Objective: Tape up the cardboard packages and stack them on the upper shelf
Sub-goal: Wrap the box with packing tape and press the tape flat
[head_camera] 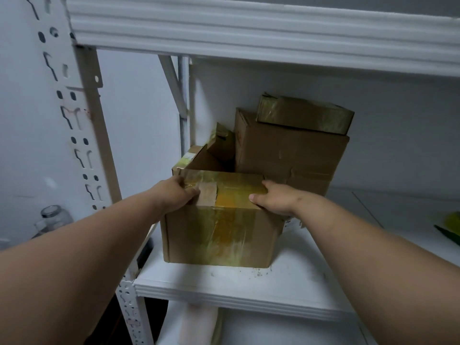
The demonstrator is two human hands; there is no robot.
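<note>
A taped cardboard box (219, 235) stands on the white shelf board (249, 290), near its left front. My left hand (174, 195) grips the box's top left edge, thumb on the top. My right hand (273, 199) grips the top right edge, thumb over the top. Behind it sits a larger cardboard box (286, 155) with a flat taped package (303, 115) lying on top. A small box with an open flap (206, 158) stands behind the held box on the left.
The upper shelf beam (249, 33) runs overhead. A perforated white upright post (74, 120) stands at the left. A glass jar (53, 217) sits beyond the post. A green-yellow object (450, 227) lies at the shelf's right edge.
</note>
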